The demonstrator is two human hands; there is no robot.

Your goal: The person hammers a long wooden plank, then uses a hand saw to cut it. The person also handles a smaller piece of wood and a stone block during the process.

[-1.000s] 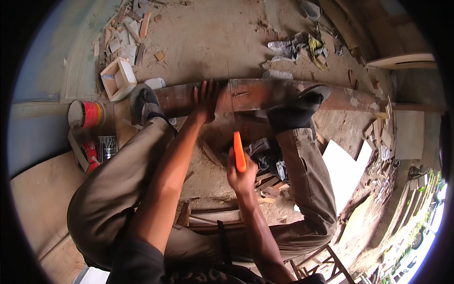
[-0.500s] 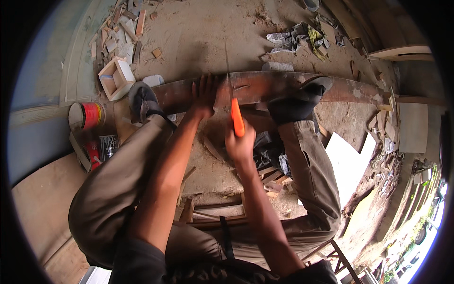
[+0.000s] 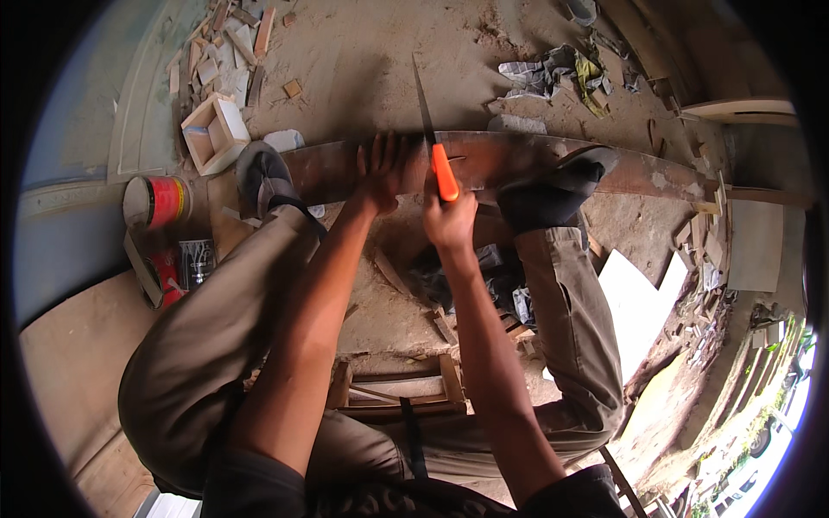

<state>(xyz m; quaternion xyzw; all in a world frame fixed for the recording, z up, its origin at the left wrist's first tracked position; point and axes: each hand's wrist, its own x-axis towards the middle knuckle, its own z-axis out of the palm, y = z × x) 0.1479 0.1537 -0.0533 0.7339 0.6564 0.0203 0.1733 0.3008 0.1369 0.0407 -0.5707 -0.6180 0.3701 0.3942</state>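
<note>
Right in the middle of the work, the right hand (image 3: 450,216) sits just past twelve o'clock, fingers curled shut around the orange handle (image 3: 445,173) of a saw. Its slim blade (image 3: 422,99) points up to twelve, crossing over the plank (image 3: 505,157), which stretches from about ten round to half past two. Whether the teeth sit down inside a cut, I can't tell from up here.

The left hand (image 3: 378,177), just after eleven, lies on the plank with fingers spread and straight, gripping nothing; how hard it presses doesn't show. The right shoe (image 3: 557,181) rests over the plank toward one o'clock, the left shoe (image 3: 261,171) by its end at ten.

So what makes a good stroke here? I'd keep wrist and forearm in line with the blade, draw it long and smooth, and let the teeth do the biting. Those spread fingers are near the blade, so I'd slide them a touch toward ten and lean weight through the palm. Firm feet would stop chatter.

Around it all: an open wooden box (image 3: 216,134) at ten, crumpled paper (image 3: 544,73) at one, a white board (image 3: 639,302) just past three.
</note>
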